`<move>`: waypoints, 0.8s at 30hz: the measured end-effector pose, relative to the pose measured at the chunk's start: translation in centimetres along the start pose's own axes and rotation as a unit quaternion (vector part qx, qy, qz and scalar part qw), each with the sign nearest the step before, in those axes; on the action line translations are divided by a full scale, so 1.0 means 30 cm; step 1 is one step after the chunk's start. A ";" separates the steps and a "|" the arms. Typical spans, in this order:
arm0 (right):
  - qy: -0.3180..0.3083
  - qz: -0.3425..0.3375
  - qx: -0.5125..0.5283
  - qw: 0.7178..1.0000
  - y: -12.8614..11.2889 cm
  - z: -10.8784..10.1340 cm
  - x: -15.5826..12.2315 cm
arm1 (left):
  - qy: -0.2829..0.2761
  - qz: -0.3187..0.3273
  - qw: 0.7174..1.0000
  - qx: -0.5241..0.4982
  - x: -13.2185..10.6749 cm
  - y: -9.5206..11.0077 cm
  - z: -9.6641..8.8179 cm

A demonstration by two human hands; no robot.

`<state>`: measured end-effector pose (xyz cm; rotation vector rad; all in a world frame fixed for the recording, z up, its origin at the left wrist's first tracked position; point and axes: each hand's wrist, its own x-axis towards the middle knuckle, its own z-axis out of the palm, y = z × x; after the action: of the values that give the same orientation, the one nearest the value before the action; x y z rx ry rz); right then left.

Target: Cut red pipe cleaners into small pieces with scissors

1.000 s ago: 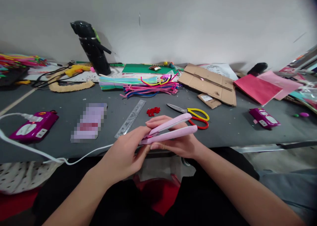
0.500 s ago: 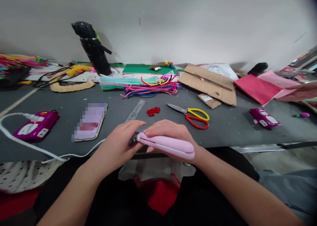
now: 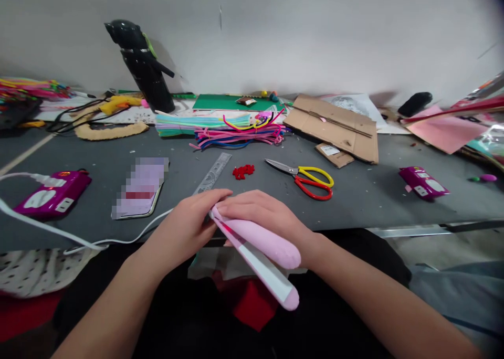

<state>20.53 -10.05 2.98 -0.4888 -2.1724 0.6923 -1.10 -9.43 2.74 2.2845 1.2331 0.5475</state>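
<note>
A pink two-armed clamp tool, like a small hair straightener (image 3: pixel 263 254), is held at the near edge of the grey table (image 3: pixel 366 201). Its two arms point toward me and to the right, spread slightly apart, with a white plate on the lower arm. My right hand (image 3: pixel 263 217) wraps over the upper arm near the hinge. My left hand (image 3: pixel 189 228) pinches the hinge end with fingertips together. A white cord (image 3: pixel 79 241) runs from that end to the left.
Scissors with yellow and red handles (image 3: pixel 305 178), a clear ruler (image 3: pixel 212 172), small red bits (image 3: pixel 243 171), a phone (image 3: pixel 139 188), two magenta power strips (image 3: pixel 49 196) (image 3: pixel 423 182), pipe cleaners (image 3: pixel 236 133), cardboard (image 3: pixel 334 128), a black flask (image 3: pixel 142 65), pink paper (image 3: pixel 444 130).
The pink tool has swung from lying across, tips to the right, to pointing down toward me, and its arms have parted. A pink-red sheet at the right has been lifted away.
</note>
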 end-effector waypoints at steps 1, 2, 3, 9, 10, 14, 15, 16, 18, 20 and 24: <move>-0.001 -0.004 -0.007 1.000 -0.001 0.002 0.000 | 0.002 0.002 1.000 0.000 0.000 0.000 0.004; -0.001 -0.007 -0.014 1.000 -0.003 0.004 -0.001 | 0.004 0.003 1.000 0.000 0.001 0.001 0.007; -0.001 -0.010 -0.022 1.000 -0.004 0.006 -0.001 | 0.004 0.006 1.000 -0.001 0.002 0.001 0.011; -0.005 -0.029 -0.047 0.998 -0.010 0.019 -0.002 | 0.006 0.016 1.000 -0.017 0.010 0.003 0.023; -0.005 -0.033 -0.046 0.998 -0.010 0.021 -0.002 | 0.005 0.018 1.000 -0.020 0.010 0.001 0.025; 0.002 -0.031 -0.043 0.999 -0.004 0.030 -0.006 | -0.003 0.020 0.999 -0.037 0.013 -0.001 0.031; 0.004 -0.031 -0.042 0.999 -0.001 0.032 -0.007 | -0.002 0.021 0.999 -0.041 0.013 0.001 0.032; 0.005 -0.032 -0.041 0.999 0.003 0.034 -0.009 | -0.004 0.023 0.999 -0.046 0.014 0.005 0.032; 0.006 -0.031 -0.037 0.999 0.008 0.036 -0.012 | -0.016 0.026 0.998 -0.060 0.015 0.015 0.033; 0.011 -0.021 -0.029 0.999 0.011 0.036 -0.013 | -0.037 0.020 0.997 -0.071 0.016 0.026 0.034; 0.036 0.020 0.013 0.999 0.011 0.032 -0.013 | -0.062 -0.005 0.995 -0.075 0.017 0.038 0.039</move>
<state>20.06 -10.30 2.04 -0.5375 -2.0882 0.7124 0.56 -9.81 2.53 2.1521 1.1047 0.4696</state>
